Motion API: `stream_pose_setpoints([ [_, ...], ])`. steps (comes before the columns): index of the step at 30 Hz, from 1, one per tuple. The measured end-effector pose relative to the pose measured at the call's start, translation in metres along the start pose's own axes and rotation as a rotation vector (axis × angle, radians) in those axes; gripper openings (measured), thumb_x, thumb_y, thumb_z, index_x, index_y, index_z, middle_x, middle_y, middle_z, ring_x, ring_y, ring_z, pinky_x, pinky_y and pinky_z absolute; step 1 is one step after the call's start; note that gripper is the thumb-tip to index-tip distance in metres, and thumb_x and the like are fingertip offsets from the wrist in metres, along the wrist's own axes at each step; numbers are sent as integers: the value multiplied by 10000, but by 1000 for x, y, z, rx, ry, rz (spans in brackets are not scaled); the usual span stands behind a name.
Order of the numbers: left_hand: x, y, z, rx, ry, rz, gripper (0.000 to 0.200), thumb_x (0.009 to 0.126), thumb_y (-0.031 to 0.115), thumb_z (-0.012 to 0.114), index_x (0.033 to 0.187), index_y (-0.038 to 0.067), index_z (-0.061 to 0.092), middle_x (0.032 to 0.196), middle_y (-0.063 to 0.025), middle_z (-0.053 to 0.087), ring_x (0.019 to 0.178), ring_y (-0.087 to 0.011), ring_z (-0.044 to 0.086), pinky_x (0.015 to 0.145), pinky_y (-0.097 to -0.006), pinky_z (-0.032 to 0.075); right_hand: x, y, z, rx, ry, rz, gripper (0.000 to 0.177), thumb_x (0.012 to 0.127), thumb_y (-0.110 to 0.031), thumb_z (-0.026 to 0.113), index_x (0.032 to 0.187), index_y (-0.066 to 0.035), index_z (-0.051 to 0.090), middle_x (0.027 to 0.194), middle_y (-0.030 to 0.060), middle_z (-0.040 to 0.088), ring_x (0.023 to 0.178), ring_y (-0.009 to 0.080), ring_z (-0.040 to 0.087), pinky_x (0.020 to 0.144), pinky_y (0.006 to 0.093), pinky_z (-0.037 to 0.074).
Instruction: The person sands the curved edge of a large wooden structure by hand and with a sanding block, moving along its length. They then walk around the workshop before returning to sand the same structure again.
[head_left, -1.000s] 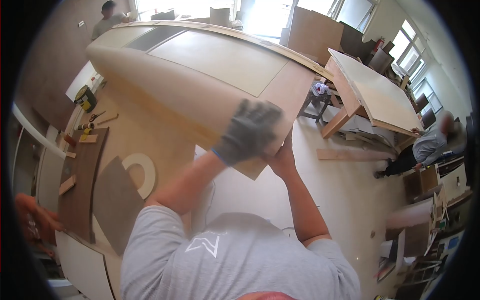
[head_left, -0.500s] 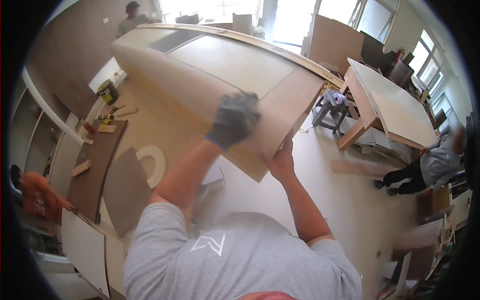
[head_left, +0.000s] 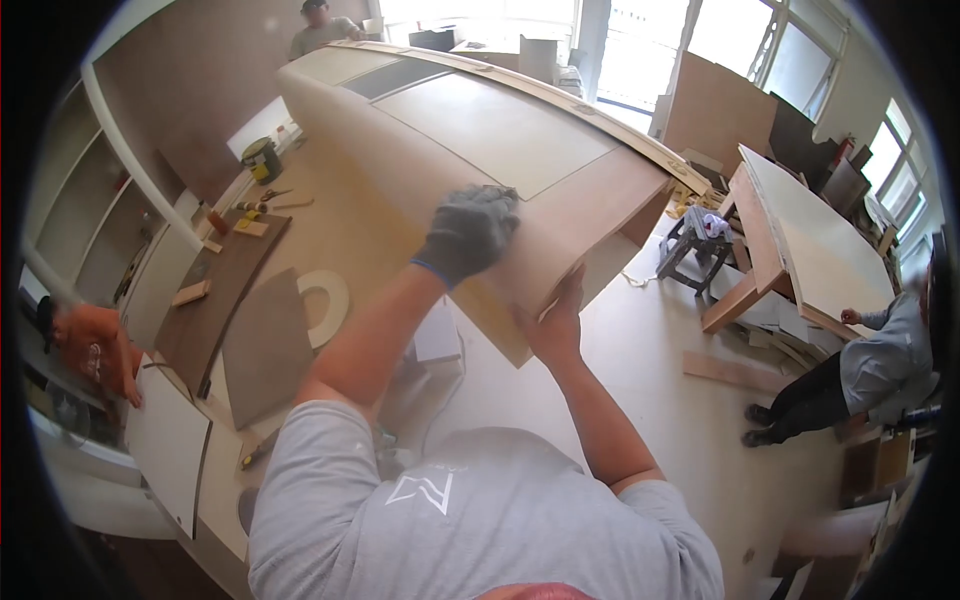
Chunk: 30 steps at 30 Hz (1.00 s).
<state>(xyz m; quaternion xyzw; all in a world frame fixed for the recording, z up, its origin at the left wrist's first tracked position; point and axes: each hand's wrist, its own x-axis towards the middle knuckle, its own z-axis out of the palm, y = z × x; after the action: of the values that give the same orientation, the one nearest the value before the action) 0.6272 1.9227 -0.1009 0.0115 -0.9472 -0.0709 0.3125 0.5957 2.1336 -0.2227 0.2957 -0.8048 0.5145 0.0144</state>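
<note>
Gloved left hand (head_left: pixel 468 232) shifts up the curved panel (head_left: pixel 520 140) face.
Palm pressed flat; bare right hand (head_left: pixel 555 322) grips its lower edge.

The big curved panel (head_left: pixel 500 130) fills the upper middle of the frame and blocks any way through there. At lower right, bare floor (head_left: pixel 660 420) lies open as far as a plank (head_left: pixel 730 370), a stool (head_left: pixel 695 240) and a table (head_left: pixel 800 240). Left of centre, boards (head_left: pixel 260 345) and a ring cutout (head_left: pixel 325 305) crowd the surface.
</note>
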Motion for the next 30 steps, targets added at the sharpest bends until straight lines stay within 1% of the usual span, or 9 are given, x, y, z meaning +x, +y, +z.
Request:
stream_pose_setpoints([
  [2, -10, 44, 1, 164, -83, 84, 459, 925, 241, 702, 1298, -27, 689, 1381, -208, 710, 1278, -351, 679, 1058, -488, 538, 7, -3, 0, 33, 4, -1, 1330, 841, -363, 915, 1694, 85, -2, 1698, 344, 249, 1568, 484, 340, 1254, 489, 391],
  [4, -32, 76, 7, 15, 97, 237, 490, 973, 281, 662, 1343, -39, 675, 1410, -223, 688, 1335, -365, 652, 1120, -482, 509, 6, 3, 5, 50, 31, -26, 1342, 837, -328, 921, 1689, 91, -28, 1672, 342, 285, 1551, 481, 357, 1252, 485, 388],
  [7, -33, 66, 4, 124, 62, 246, 517, 1009, 303, 633, 1374, -63, 653, 1433, -237, 672, 1394, -384, 611, 1174, -490, 471, 3, 3, -2, 21, -24, 5, 1278, 870, -364, 887, 1694, 81, 17, 1702, 351, 235, 1582, 494, 307, 1255, 505, 382],
  [10, -27, 44, 4, 41, 110, -52, 519, 1027, 297, 622, 1404, -60, 638, 1476, -233, 650, 1416, -390, 592, 1182, -509, 459, -3, 9, 0, -30, -46, -18, 1271, 879, -345, 885, 1693, 81, 7, 1696, 353, 240, 1579, 493, 307, 1267, 502, 363],
  [14, -41, 99, 2, -2, 71, 115, 579, 1036, 362, 630, 1480, -8, 612, 1519, -227, 626, 1442, -380, 572, 1231, -513, 394, 6, 5, -3, 69, -56, -88, 1288, 870, -327, 896, 1696, 76, -7, 1700, 348, 225, 1580, 487, 298, 1283, 494, 339],
  [20, -20, 6, 27, 77, 163, -136, 609, 1020, 386, 649, 1488, 0, 601, 1517, -229, 622, 1429, -364, 584, 1193, -525, 418, 0, 4, -3, 36, -47, 37, 1269, 840, -313, 923, 1691, 70, 63, 1699, 324, 259, 1570, 466, 334, 1265, 491, 363],
  [24, -39, 78, 10, -78, 163, 238, 578, 948, 344, 692, 1421, 15, 647, 1468, -181, 655, 1368, -346, 600, 1183, -546, 403, 4, 13, -1, 123, -58, -40, 1322, 840, -248, 921, 1696, 66, -36, 1721, 296, 225, 1570, 419, 359, 1256, 455, 385],
  [27, -22, 16, 14, 14, 147, 258, 567, 961, 360, 688, 1418, 26, 656, 1505, -147, 640, 1398, -324, 580, 1197, -543, 385, 2, 4, -5, 110, -88, 36, 1338, 852, -195, 908, 1700, 51, -97, 1726, 269, 230, 1556, 381, 396, 1239, 438, 419],
  [30, -7, -61, 10, -65, 181, -42, 609, 966, 375, 698, 1470, 40, 626, 1524, -156, 619, 1410, -356, 568, 1217, -561, 360, -1, -1, -3, 190, -36, 48, 1267, 849, -187, 918, 1708, 26, 12, 1707, 245, 278, 1558, 363, 392, 1250, 442, 397],
])
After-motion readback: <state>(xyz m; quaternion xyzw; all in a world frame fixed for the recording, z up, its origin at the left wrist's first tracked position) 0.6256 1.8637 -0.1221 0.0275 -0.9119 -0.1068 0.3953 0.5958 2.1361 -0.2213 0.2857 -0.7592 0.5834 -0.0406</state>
